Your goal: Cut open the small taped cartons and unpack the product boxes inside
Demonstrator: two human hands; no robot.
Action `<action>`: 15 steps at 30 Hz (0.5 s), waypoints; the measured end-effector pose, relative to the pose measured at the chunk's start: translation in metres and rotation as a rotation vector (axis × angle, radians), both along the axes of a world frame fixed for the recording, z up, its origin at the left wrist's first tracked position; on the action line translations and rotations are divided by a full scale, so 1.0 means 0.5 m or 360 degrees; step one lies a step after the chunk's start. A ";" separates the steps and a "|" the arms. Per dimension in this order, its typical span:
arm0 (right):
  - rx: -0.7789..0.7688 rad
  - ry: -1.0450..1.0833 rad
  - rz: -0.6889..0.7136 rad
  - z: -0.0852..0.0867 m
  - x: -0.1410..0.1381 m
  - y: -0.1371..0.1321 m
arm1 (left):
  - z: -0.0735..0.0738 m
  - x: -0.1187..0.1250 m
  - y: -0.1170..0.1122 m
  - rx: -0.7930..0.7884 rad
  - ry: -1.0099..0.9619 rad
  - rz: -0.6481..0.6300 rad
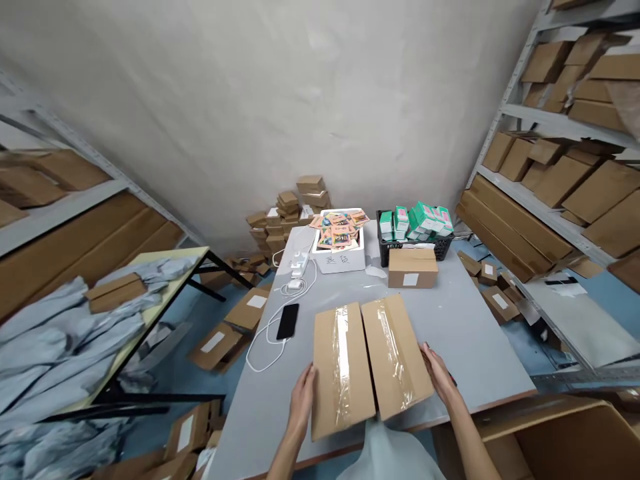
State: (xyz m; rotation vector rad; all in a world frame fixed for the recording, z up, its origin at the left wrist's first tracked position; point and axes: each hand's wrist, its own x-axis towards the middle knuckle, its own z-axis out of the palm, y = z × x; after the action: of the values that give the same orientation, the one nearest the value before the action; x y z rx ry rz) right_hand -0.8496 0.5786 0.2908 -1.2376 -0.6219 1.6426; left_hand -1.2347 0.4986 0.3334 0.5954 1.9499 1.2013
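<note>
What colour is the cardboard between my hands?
The cardboard is brown, best seen in the head view.

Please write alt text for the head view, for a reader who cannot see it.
A person's left hand and right hand hold two taped cardboard boxes side by side at a grey table. Beyond stand a white bin of packets and a black crate of green and white cartons.

Just one camera here, and it's worn on the person's head, right by the near edge of the grey table point(470, 333). It looks forward and down across the tabletop, close enough that the left hand point(302, 393) and right hand point(438, 372) sit low in view. Pretty wide, too: it takes in the wall point(300, 100) behind the table plus shelving point(560, 121) to its right.
</note>
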 end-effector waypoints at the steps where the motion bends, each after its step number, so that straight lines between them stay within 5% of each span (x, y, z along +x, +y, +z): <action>1: 0.0003 0.0029 -0.0051 0.008 0.010 -0.008 | 0.018 0.011 0.005 0.0048 0.0106 0.0032; 4: 0.0053 0.0080 -0.0225 0.023 0.060 -0.059 | 0.065 0.059 0.013 0.0294 0.0400 -0.0066; 7: 0.0087 0.0114 -0.0449 0.016 0.121 -0.172 | 0.074 0.125 0.010 0.0541 0.0558 -0.0345; 15: -0.0164 0.0096 -0.1426 -0.049 0.183 -0.677 | -0.080 0.347 -0.044 0.0812 0.0621 -0.1421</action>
State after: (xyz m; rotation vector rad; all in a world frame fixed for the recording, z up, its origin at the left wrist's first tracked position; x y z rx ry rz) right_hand -0.7581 0.2403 0.2663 -1.2687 0.0834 0.9480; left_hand -1.0611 0.4768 0.2933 1.8389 1.3320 1.0025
